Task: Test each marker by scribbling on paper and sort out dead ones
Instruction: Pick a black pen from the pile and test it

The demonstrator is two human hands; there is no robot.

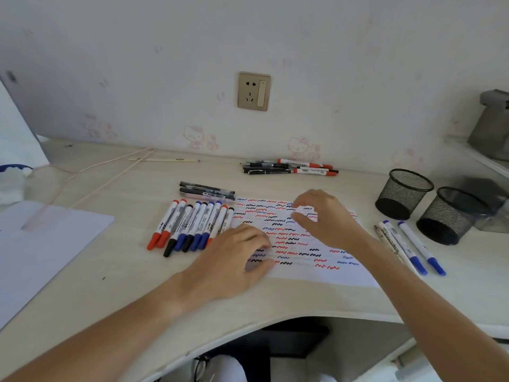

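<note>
A: Paper (300,274): flat on the tabletop (132,274), covered in rows of red, blue and black squiggles.

B: Left hand (234,260)?

A: Palm down on the sheet's left edge, fingers straight, pressing it flat. Grasps nothing.

B: Right hand (325,216)?

A: Raised over the sheet's upper middle, fingers loosely curled, thumb apart from them. Nothing in it.

B: Markers?

A: Row of capped markers (190,227), red, blue and black caps, side by side just left of the sheet. Dark pens (206,191) lie across above that row. A second pile (289,167) sits near the wall. Blue-capped markers (413,248) lie right of the sheet.

B: Other items?

A: Two black mesh cups (403,193), far right. Blank sheet (41,244) at left. Wall socket (254,91) above.
</note>
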